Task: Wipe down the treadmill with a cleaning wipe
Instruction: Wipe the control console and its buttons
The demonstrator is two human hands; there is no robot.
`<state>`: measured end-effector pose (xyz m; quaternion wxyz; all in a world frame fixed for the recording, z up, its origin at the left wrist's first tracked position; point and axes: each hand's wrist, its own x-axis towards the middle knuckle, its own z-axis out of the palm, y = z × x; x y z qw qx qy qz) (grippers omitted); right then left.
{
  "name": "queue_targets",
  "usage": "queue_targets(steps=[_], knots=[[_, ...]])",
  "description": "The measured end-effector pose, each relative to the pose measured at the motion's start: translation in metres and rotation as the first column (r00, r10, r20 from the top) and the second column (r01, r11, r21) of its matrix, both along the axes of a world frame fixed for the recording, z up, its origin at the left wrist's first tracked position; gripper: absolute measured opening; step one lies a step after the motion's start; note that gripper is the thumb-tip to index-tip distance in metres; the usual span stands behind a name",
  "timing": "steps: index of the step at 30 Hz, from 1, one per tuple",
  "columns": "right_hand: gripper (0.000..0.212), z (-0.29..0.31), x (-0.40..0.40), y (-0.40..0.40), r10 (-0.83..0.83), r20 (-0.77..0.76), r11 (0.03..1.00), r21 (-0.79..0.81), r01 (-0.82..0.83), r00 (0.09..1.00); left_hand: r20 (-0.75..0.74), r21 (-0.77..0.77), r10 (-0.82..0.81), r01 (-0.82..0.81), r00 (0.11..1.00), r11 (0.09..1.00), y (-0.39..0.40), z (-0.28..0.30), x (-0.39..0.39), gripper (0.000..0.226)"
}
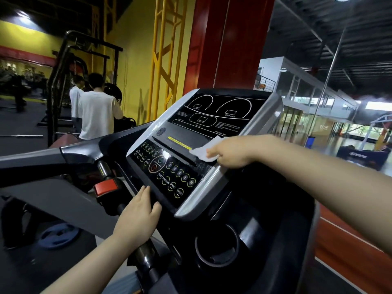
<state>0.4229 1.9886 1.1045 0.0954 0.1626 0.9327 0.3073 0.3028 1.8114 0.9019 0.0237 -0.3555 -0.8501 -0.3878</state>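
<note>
Your right hand (230,157) covers part of the white wipe (206,152), so you cannot see all of it. The wipe is crumpled and pinched in your fingers, pressed on the treadmill (191,149) panel in the middle of the frame. Your left hand (137,213) lies flat and open at the panel's lower edge.

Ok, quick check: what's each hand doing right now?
Left hand: open, fingers straight, resting on the lower edge of the black treadmill console.
Right hand: holds the white cleaning wipe against the console.
</note>
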Motion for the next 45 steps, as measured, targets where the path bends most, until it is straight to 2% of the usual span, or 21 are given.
queue_targets(steps=[3, 6, 8, 10, 12, 14, 16, 18, 21, 22, 23, 25, 26, 28, 30, 33, 37, 40, 42, 43, 45], knots=[[0.054, 0.037, -0.009, 0.017, -0.152, -0.167, 0.984, 0.065, 0.165, 0.974, -0.023, -0.083, 0.007, -0.009, 1.0, 0.996, -0.001, 0.002, 0.003, 0.063], [0.075, 0.077, -0.023, 0.064, -0.256, -0.395, 0.941, 0.107, 0.321, 0.882, -0.061, -0.162, 0.012, -0.021, 0.998, 0.987, -0.001, 0.004, 0.006, 0.063], [0.067, 0.082, -0.039, 0.086, -0.253, -0.48, 0.941, 0.08, 0.329, 0.84, -0.073, -0.203, 0.013, -0.028, 0.997, 0.979, -0.002, 0.006, 0.007, 0.066], [0.054, 0.066, -0.053, 0.071, -0.191, -0.41, 0.961, 0.105, 0.255, 0.892, -0.07, -0.222, 0.006, -0.021, 0.998, 0.975, -0.002, 0.006, 0.005, 0.07], [0.048, 0.035, -0.056, 0.037, -0.102, -0.223, 0.993, 0.042, 0.114, 0.969, -0.063, -0.226, -0.003, -0.011, 0.998, 0.974, -0.003, 0.005, 0.004, 0.071], [0.041, 0.007, -0.047, 0.016, -0.072, -0.055, 0.997, -0.006, 0.072, 0.996, -0.052, -0.219, -0.006, -0.005, 0.999, 0.976, -0.004, 0.004, 0.004, 0.071], [0.026, 0.0, -0.026, 0.006, -0.076, -0.062, 0.997, 0.028, 0.078, 0.995, -0.053, -0.207, -0.007, -0.005, 0.999, 0.978, -0.004, 0.005, 0.004, 0.067], [0.017, 0.004, -0.008, -0.002, -0.118, -0.169, 0.988, 0.081, 0.133, 0.979, -0.053, -0.201, 0.003, -0.013, 0.999, 0.98, -0.004, 0.006, 0.005, 0.067], [0.051, -0.002, 0.003, -0.021, -0.103, -0.19, 0.979, 0.154, 0.133, 0.976, -0.05, -0.209, 0.011, -0.021, 0.999, 0.978, -0.004, 0.005, 0.007, 0.069], [0.048, -0.01, 0.006, -0.035, -0.058, -0.132, 0.988, 0.131, 0.075, 0.99, -0.048, -0.207, 0.018, -0.028, 0.999, 0.978, -0.004, 0.004, 0.007, 0.07], [0.035, -0.022, 0.009, -0.05, 0.003, -0.065, 0.996, 0.085, 0.002, 0.998, -0.044, -0.203, 0.025, -0.034, 0.999, 0.979, -0.004, 0.005, 0.008, 0.071], [0.01, -0.053, 0.013, -0.074, 0.151, 0.042, 0.986, -0.085, -0.147, 0.988, -0.05, -0.182, 0.038, -0.047, 0.998, 0.982, -0.003, 0.003, 0.007, 0.07], [0.005, -0.069, 0.015, -0.086, 0.226, 0.085, 0.963, -0.17, -0.209, 0.971, -0.056, -0.171, 0.039, -0.048, 0.998, 0.984, -0.003, 0.002, 0.006, 0.068], [0.013, -0.096, 0.011, -0.101, 0.372, 0.17, 0.912, -0.251, -0.325, 0.913, -0.073, -0.171, 0.026, -0.038, 0.997, 0.985, -0.001, -0.001, 0.003, 0.067], [0.035, -0.103, 0.003, -0.102, 0.412, 0.206, 0.904, -0.211, -0.371, 0.888, -0.093, -0.186, 0.025, -0.042, 0.995, 0.982, 0.001, -0.005, -0.002, 0.069], [0.046, -0.078, -0.01, -0.078, 0.261, 0.107, 0.959, -0.147, -0.244, 0.959, -0.079, -0.152, 0.039, -0.05, 0.996, 0.987, 0.001, -0.008, -0.006, 0.067], [0.035, -0.061, -0.019, -0.044, 0.14, -0.053, 0.99, 0.035, -0.138, 0.989, -0.064, -0.088, 0.046, -0.052, 0.997, 0.995, -0.001, -0.006, -0.004, 0.07], [0.05, -0.092, -0.022, -0.079, 0.183, -0.061, 0.983, 0.016, -0.182, 0.981, -0.062, -0.072, 0.04, -0.044, 0.997, 0.996, -0.001, -0.007, -0.002, 0.06], [0.046, -0.108, -0.04, -0.096, 0.179, 0.01, 0.982, -0.056, -0.178, 0.984, -0.064, -0.051, 0.032, -0.035, 0.997, 0.998, -0.002, -0.007, -0.002, 0.043], [0.045, -0.11, -0.057, -0.092, 0.168, 0.05, 0.986, -0.017, -0.167, 0.985, -0.063, -0.04, 0.034, -0.036, 0.997, 0.999, -0.002, -0.006, -0.001, 0.04], [0.069, -0.105, -0.096, -0.069, 0.086, -0.055, 0.996, 0.036, -0.084, 0.995, -0.052, -0.03, 0.041, -0.043, 0.998, 0.999, -0.003, -0.004, 0.0, 0.046]])
